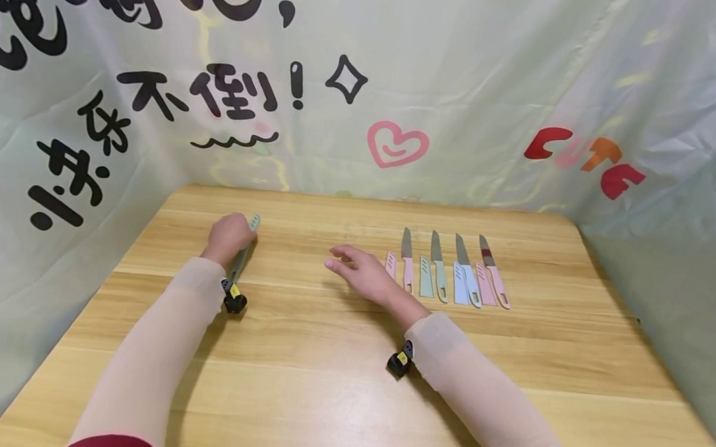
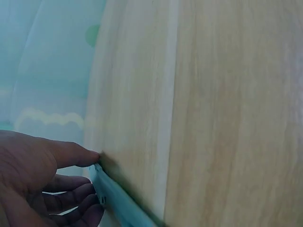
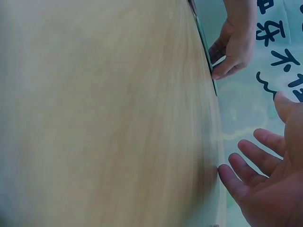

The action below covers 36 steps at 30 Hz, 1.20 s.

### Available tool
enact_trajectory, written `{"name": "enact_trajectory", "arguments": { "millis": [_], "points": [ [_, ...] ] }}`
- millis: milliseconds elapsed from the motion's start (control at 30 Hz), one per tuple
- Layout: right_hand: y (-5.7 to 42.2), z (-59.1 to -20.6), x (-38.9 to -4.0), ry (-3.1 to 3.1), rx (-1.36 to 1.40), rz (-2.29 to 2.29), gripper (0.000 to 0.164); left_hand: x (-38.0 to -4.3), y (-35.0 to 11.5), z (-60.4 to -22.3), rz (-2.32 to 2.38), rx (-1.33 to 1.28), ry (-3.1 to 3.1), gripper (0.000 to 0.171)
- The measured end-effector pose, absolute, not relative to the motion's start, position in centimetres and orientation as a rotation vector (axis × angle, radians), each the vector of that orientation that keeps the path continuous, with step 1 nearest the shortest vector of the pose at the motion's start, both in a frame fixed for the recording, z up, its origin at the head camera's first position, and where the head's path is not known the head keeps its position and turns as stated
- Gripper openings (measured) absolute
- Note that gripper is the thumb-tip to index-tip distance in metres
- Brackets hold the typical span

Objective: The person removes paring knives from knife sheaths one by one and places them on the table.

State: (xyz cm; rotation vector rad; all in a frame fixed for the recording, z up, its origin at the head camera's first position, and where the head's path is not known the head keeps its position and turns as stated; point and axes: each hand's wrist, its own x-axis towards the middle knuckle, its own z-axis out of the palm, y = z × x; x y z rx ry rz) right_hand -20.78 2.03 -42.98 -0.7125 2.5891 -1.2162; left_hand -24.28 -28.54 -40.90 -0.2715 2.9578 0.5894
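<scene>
At the left of the table my left hand pinches a green knife, which seems to have its slotted sheath on. Thumb and fingertips hold the green piece in the left wrist view; its far end is cut off there. My right hand is apart from everything, fingers spread and loosely bent, just left of a row of knives. A pink sheath and a pink knife lie nearest to it. The right wrist view also shows the right hand holding nothing.
Farther right lie a green knife beside a green sheath, a blue knife by a blue sheath, and another pink knife by its sheath. Their blades are bare. A printed curtain surrounds the wooden table.
</scene>
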Motion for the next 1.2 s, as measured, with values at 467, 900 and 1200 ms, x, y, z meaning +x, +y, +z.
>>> {"name": "enact_trajectory", "arguments": {
  "millis": [467,900,1200],
  "points": [
    [1.3,-43.0,-20.9,2.577,-0.745,-1.219,0.053,-24.6,-27.7,-39.6,0.543,-0.242,2.89,0.027],
    [0.9,-43.1,-20.7,2.565,-0.744,-1.222,0.051,-25.2,-27.4,-39.6,0.529,-0.193,2.827,0.027],
    [0.8,-43.2,-20.7,2.57,-0.744,-1.215,0.05,-24.9,-27.6,-39.7,0.534,-0.166,2.855,0.026]
  ]
}}
